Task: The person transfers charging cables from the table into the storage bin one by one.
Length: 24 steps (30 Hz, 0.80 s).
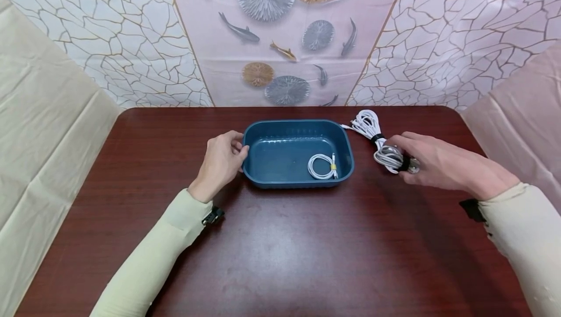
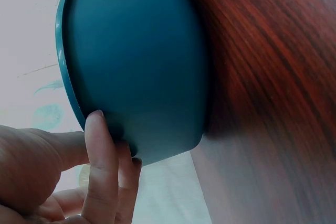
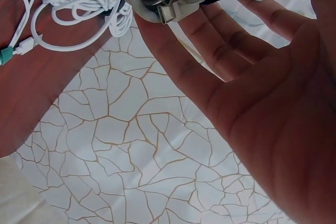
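Note:
A dark blue plastic box (image 1: 289,184) stands on the table. My left hand (image 1: 221,161) pinches its left rim; in the left wrist view, fingers (image 2: 102,166) lie against the outer wall. Inside the box, at the right, lies a coiled white cable (image 1: 322,177) with a yellow tie. To the right of the box, my right hand (image 1: 442,161) holds a grey cable bundle (image 1: 387,157) with a black tie. Its metal plugs show in the right wrist view. Just behind it a larger white cable bundle (image 1: 365,123), also black-tied, lies on the table.
The dark red-brown table (image 1: 280,249) has rounded back corners. Patterned cloth (image 1: 280,88) hangs behind it, and plain pale cloth (image 1: 39,127) drapes at both sides. A green-tipped part of a white cable (image 3: 6,55) shows at the right wrist view's left edge.

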Available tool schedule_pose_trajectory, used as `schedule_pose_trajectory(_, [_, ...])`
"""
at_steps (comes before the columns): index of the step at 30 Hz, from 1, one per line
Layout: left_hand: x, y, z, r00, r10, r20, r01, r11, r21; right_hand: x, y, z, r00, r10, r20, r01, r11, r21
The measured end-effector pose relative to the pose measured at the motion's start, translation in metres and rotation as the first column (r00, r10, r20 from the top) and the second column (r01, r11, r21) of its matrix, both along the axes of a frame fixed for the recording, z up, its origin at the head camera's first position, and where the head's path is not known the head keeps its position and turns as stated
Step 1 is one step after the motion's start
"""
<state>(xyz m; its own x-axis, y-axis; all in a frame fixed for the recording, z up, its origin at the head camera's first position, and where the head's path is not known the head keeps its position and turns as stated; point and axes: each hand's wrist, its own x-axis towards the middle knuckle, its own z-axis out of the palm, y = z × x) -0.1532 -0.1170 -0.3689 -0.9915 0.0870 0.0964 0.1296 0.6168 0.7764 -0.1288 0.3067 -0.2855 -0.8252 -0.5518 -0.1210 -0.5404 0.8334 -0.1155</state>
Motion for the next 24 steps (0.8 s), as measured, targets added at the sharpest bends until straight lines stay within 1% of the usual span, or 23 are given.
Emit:
schedule_pose_trajectory(11, [0.000, -0.001, 0.000, 1.000, 0.002, -0.011, -0.002, 1.000, -0.007, -0.004, -0.006, 0.004, 1.000, 0.006, 0.017, -0.006, 1.000, -0.001])
schedule_pose_trajectory(24, [0.000, 0.000, -0.001, 1.000, 0.000, -0.015, 0.000, 1.000, -0.009, -0.005, -0.013, 0.008, 0.998, -0.048, 0.046, 0.047, 0.999, 0.011])
